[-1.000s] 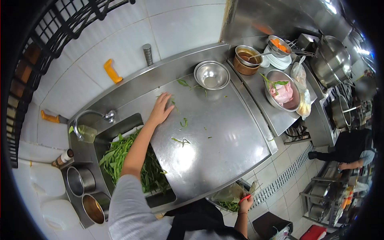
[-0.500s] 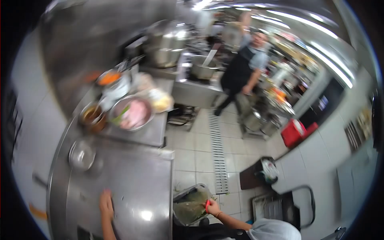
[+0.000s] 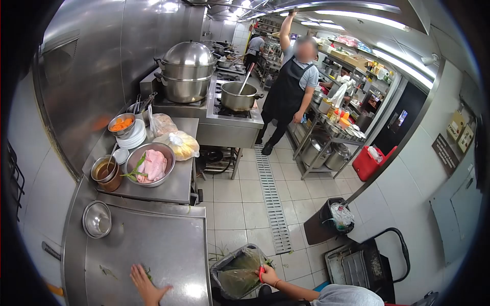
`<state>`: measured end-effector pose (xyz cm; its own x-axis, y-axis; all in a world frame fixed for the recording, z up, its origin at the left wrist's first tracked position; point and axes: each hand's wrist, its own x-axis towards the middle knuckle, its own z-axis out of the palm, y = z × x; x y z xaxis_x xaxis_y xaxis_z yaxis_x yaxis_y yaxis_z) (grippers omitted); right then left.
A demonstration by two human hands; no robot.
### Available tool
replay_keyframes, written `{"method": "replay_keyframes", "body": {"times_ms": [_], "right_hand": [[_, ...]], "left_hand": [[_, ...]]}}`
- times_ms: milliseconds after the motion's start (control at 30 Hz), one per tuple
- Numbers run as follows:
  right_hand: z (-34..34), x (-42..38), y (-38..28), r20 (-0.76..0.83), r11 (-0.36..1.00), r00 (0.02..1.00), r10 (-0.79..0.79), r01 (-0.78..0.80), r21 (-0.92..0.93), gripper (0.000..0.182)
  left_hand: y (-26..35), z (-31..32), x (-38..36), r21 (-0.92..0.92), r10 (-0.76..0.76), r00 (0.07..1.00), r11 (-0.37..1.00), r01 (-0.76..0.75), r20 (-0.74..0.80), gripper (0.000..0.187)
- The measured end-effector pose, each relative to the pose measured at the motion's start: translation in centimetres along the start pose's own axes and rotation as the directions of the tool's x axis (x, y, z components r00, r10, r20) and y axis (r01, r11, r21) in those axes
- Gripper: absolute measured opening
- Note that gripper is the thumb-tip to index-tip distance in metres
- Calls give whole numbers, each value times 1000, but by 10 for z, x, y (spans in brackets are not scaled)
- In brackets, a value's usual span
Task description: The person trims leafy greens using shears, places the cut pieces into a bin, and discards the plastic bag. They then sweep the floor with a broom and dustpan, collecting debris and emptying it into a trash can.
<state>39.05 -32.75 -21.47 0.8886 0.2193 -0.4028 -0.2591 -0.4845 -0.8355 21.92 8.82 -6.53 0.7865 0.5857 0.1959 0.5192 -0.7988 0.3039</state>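
Observation:
My left hand (image 3: pixel 146 286) lies with fingers spread on the steel worktop (image 3: pixel 168 229), beside a few green leaf scraps (image 3: pixel 148 274). In my right hand (image 3: pixel 268 276) is a pair of red-handled scissors (image 3: pixel 262 274); only the curved red handle shows clearly, and the blades are hard to make out. That hand is over the right rim of a waste bin (image 3: pixel 220 279) lined with a clear bag, with green trimmings about it. Stacked steel bowls (image 3: pixel 97 219) stand at the worktop's far left.
Beyond the worktop are a bowl of raw chicken (image 3: pixel 153 166), a sauce pot (image 3: pixel 105 173) and bagged food (image 3: pixel 178 145). A steamer (image 3: pixel 188 76) and a pot (image 3: pixel 239 97) sit on the stove. A co-worker (image 3: pixel 291 86) stands past the floor drain (image 3: pixel 270 199). A black cart (image 3: pixel 362 265) is at right.
My left hand has moved down and slightly right across the worktop, its fingers now spread wider. My right hand stays at the bin with the scissors. The view has shifted and become sharper.

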Motion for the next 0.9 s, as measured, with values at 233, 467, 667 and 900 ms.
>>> {"method": "replay_keyframes", "body": {"times_ms": [233,467,667,900], "right_hand": [[-8,15,-30,29,994,998,-62,59,97,19],[-47,45,-104,-10,883,924,-383,370,288,6],[-54,90,-112,253,923,890,-381,347,169,13],[-67,92,-74,266,896,910,-318,196,400,12]], "left_hand": [[11,86,64,-193,70,996,979,-59,49,48],[86,56,-60,72,-98,989,992,106,-108,33],[130,55,-109,-187,-205,931,970,153,-302,21],[237,186,-135,-549,-208,967,830,97,-144,20]]}}
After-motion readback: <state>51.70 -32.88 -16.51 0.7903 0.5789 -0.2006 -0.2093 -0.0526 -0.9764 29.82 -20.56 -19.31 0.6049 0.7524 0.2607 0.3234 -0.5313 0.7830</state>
